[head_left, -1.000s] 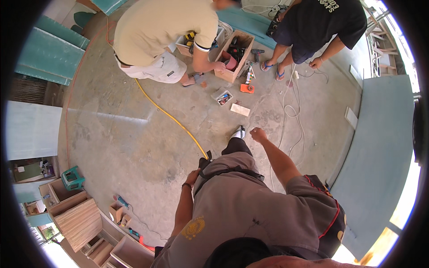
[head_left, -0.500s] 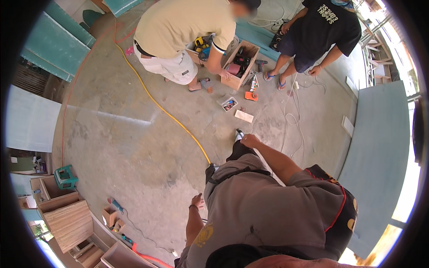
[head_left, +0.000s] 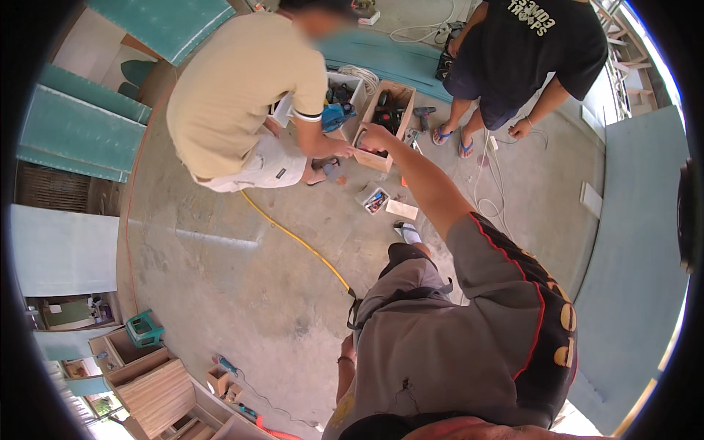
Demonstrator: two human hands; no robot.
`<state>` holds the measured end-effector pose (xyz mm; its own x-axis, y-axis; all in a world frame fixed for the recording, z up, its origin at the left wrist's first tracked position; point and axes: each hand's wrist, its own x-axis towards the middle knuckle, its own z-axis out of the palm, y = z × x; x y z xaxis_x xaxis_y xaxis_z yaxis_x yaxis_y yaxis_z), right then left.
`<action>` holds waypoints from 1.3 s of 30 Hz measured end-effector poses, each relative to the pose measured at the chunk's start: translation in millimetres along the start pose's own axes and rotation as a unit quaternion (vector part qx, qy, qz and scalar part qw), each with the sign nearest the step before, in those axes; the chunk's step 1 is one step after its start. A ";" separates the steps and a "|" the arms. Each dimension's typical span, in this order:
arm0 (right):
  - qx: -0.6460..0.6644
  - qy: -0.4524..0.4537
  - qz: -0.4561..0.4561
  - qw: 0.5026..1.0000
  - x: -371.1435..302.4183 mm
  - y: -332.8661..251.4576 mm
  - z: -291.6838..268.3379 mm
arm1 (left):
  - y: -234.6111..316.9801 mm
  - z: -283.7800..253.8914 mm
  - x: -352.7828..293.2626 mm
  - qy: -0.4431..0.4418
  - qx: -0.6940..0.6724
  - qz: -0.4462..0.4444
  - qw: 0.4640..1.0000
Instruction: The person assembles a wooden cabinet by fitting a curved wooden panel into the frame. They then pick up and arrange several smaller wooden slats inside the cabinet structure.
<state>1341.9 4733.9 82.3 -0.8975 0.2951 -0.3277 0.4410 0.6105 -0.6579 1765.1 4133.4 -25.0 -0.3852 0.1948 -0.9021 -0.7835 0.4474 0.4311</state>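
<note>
My right hand [head_left: 375,137] reaches forward over the near end of a long wooden box [head_left: 378,161] holding power tools. Its fingers look curled, and what they hold, if anything, is hidden. Inside the box lies a dark power tool with red parts [head_left: 389,119]. Low by my hip hangs my left hand [head_left: 347,346], partly covered by my shirt, its fingers not clear. A person in a tan shirt [head_left: 242,88] bends over beside the box, one hand [head_left: 339,148] close to its left side.
A cordless drill [head_left: 424,114] lies right of the box, near a standing person in black [head_left: 546,44]. A small tray of tools [head_left: 375,199] and a pale wood block [head_left: 402,210] lie before my foot. A yellow hose [head_left: 297,238] and white cords [head_left: 493,180] cross the floor.
My right hand has gone from beside my knee forward to the box. I have leaned forward. The person in tan has shifted left, and their hand has moved off the box's near end.
</note>
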 end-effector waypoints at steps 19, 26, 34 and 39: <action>0.063 -0.126 0.067 0.988 88.3 129.7 58.0 | 134.4 167.4 -17.5 0.227 0.000 -0.067 0.972; -0.171 -0.348 0.089 0.917 -111.0 278.3 139.9 | 151.3 177.4 -6.3 0.214 0.016 -0.044 0.976; -0.142 -0.436 0.112 0.882 -177.3 268.3 82.8 | 171.0 136.2 34.0 0.193 0.213 0.175 0.942; -0.163 -0.251 0.144 0.943 -99.2 258.5 65.5 | 365.1 191.9 -31.7 0.114 0.151 0.204 0.961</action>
<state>1545.4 4814.3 -99.6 -0.5889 0.1483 -0.7945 0.5678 0.7755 -0.2761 1584.7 4458.0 157.2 -0.7533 0.2268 -0.6173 -0.3813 0.6142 0.6909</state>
